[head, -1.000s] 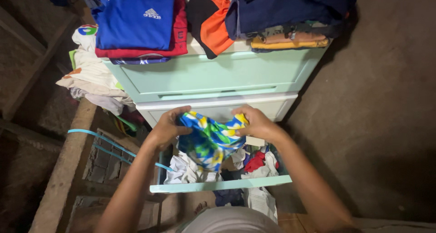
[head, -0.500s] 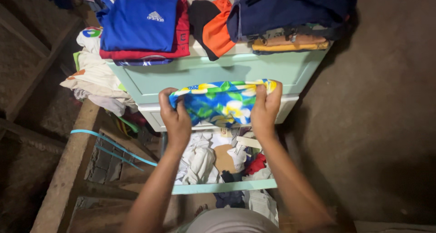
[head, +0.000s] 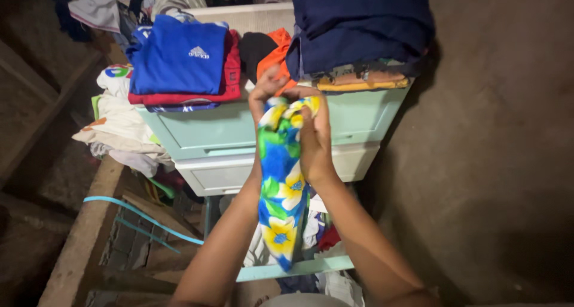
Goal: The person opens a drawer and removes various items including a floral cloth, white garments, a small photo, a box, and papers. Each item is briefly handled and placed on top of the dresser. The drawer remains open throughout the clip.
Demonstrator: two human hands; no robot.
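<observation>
Floral cloth (head: 280, 181) is hanging lengthwise above the open drawer (head: 293, 267); left hand (head: 266, 90) and right hand (head: 313, 133) are pinching its top edge together, letting it drape straight.

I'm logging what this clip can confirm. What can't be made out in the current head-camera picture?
- Head view: what kind of garment the floral cloth is; it hangs bunched from the left hand and right hand.
- Head view: much of the open drawer; cloth and forearms cover it.
- Head view: lower items under the navy pile.
- Head view: left floor; too dark.
</observation>
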